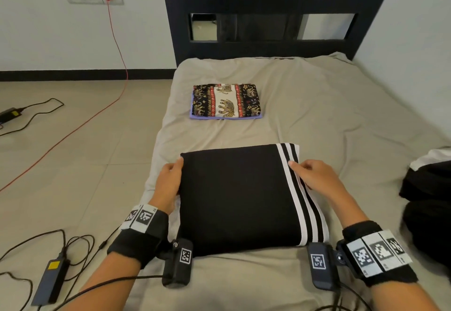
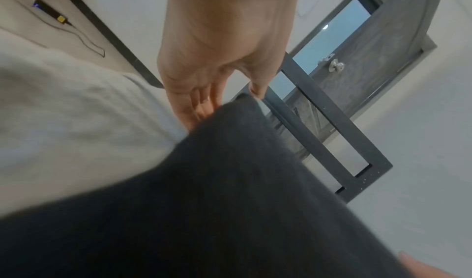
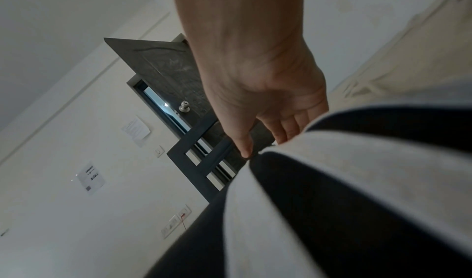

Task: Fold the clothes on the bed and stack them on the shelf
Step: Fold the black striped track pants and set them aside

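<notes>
Head view, bed [image 1: 317, 105] seen from its foot. A folded black garment [image 1: 239, 198] with white side stripes lies on the sheet at 6 o'clock, nearest the viewer. A folded elephant-print stack [image 1: 225, 100] sits at 12 o'clock from it, well apart. Unfolded dark clothes [image 1: 429, 188] lie at 3 o'clock, at the bed's right edge.

Left hand [image 1: 169, 179]: fingers tucked under the garment's left edge, thumb on top near the far left corner; a pinch on the fold. Right hand [image 1: 314, 176]: fingers under the striped right edge, thumb on the stripes, likewise a pinch; the right wrist view shows the thumb [image 3: 243, 147] pressed on the cloth.

Orientation: the garment is folded to a near square. Its stripes run from 12 to 6 o'clock, tilting slightly toward 5, so the long axis is judged to lie along the bed's length; the striped edge faces 3 o'clock.

Risks, as judged: only the outer edges are held, so on lifting, the middle may sag and the inner layers slide out, undoing the fold. Uneven lift by the two hands would skew the layers. Cables [image 1: 80, 244] on the floor at 8 o'clock could catch a foot on the way to the shelf, which is not identifiable here.
</notes>
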{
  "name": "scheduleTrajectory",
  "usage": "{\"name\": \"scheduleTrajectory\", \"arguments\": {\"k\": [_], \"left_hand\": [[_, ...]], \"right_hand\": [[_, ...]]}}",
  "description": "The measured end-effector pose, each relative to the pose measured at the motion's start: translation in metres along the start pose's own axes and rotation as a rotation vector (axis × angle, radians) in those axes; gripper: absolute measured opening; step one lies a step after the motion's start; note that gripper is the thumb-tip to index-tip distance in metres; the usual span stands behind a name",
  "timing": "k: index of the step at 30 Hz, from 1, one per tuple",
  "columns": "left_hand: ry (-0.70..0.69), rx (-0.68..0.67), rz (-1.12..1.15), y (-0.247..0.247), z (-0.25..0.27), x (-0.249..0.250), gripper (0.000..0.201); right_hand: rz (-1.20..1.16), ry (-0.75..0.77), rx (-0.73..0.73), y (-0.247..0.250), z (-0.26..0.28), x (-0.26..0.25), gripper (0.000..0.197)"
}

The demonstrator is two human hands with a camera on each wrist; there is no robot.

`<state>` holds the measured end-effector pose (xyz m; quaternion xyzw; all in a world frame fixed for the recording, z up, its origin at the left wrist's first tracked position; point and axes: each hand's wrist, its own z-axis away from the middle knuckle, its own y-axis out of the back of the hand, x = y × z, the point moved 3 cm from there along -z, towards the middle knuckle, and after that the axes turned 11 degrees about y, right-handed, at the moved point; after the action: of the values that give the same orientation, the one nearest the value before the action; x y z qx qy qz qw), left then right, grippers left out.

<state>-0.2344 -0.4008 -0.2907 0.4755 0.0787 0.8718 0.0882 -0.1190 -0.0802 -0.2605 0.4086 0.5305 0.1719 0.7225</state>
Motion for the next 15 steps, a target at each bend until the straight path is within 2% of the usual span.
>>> {"name": "scheduleTrajectory", "arguments": {"k": [2, 5, 8, 10, 12, 15], "left_hand": [[-0.021, -0.027, -0.020, 0.002, -0.005, 0.007, 0.058], [-0.048, -0.028, -0.116, 0.004, -0.009, 0.012, 0.060], [-0.081, -0.049, -0.113, 0.001, -0.014, 0.015, 0.039], [-0.037, -0.098, -0.020, -0.004, -0.013, 0.019, 0.029], [0.019, -0.125, 0.078, -0.008, -0.014, 0.017, 0.025], [0.075, -0.111, 0.084, -0.012, -0.018, 0.009, 0.025]], "right_hand": [[-0.043, -0.002, 0.015, -0.001, -0.004, -0.004, 0.057], [-0.133, 0.002, -0.021, -0.008, -0.004, -0.009, 0.043], [-0.164, 0.016, -0.010, -0.014, -0.007, -0.011, 0.038], [-0.224, 0.020, 0.025, -0.014, -0.010, -0.013, 0.035], [-0.298, 0.026, 0.077, -0.013, -0.011, -0.014, 0.032], [-0.295, 0.017, 0.097, -0.018, -0.011, -0.013, 0.032]]}}
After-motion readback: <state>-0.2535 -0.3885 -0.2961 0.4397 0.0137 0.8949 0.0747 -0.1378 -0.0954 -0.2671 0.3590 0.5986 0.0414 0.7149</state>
